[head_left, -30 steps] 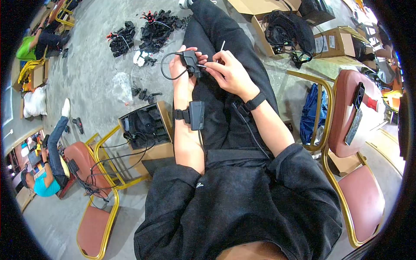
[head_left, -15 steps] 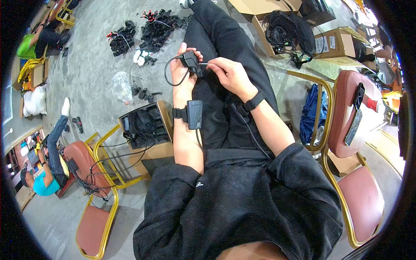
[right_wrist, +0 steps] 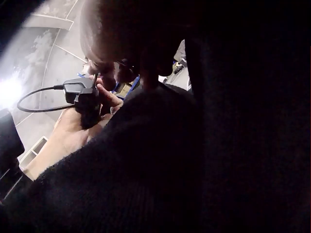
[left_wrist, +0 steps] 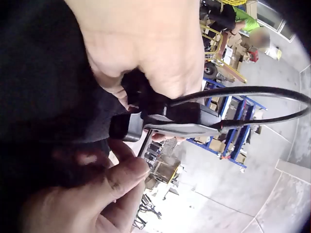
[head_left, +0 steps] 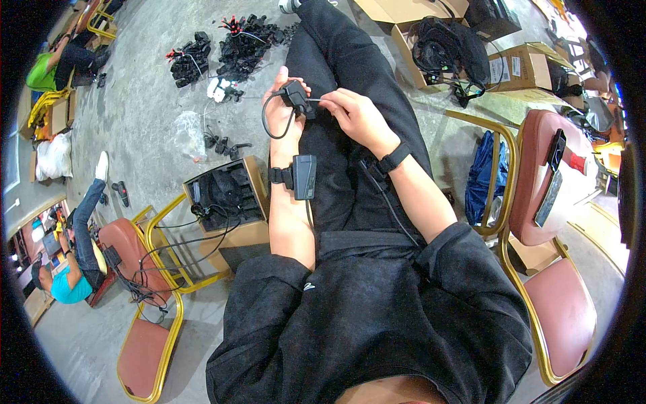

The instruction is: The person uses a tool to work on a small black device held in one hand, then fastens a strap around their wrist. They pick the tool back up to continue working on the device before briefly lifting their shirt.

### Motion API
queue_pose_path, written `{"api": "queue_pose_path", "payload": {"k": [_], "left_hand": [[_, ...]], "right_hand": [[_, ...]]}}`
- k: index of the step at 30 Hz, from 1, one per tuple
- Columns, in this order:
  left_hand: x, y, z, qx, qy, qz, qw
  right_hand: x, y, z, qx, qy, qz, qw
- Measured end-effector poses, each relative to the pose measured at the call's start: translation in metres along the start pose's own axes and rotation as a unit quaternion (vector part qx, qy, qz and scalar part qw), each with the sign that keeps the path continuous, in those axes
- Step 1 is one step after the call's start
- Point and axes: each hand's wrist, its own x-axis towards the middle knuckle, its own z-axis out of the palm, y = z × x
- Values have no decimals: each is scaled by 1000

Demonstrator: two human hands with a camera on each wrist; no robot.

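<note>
The person is sitting with one leg crossed over the other, and both hands are meeting above the raised knee. The left hand [head_left: 279, 116] is curling its fingers and thumb around a small black device [head_left: 295, 94], holding it up off the dark trousers. A black cable [head_left: 268, 124] is running out of the device's left end and looping down beside the palm. In the left wrist view the device [left_wrist: 180, 119] is lying just under the fingers, with the cable [left_wrist: 262, 92] arching to the right.

The right hand [head_left: 356, 116] is pinching a thin white stick [head_left: 313, 100] between thumb and forefinger, and the stick's tip is touching the right side of the device.

A black wrist camera [head_left: 304, 177] is sitting on the left forearm. To the near left, an open cardboard box [head_left: 250, 232] is holding black gear. On the far floor, a pile of black parts [head_left: 239, 47] is lying.
</note>
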Motion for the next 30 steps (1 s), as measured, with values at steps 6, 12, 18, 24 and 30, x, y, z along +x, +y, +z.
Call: {"api": "queue_pose_path", "payload": {"k": [6,12,18,24,30], "left_hand": [[2,-2,-2,-12,12,7,1000],[1,-2,1,13,15,10,1000],[0,-2,-2,71,-3,-6,997],[-1,-2,-6,8,-60,-6,998],[2,-3,-7,-45,-17,-17,999]], "right_hand": [[-1,1,1,54,14,52,997],[1,1,-4,-41,5,-14,999],[1,0,-7,-81,18,-73,994],[-1,5,-1,21,-6,2,1000],[-1,1,-3,99,-38,151,983]]}}
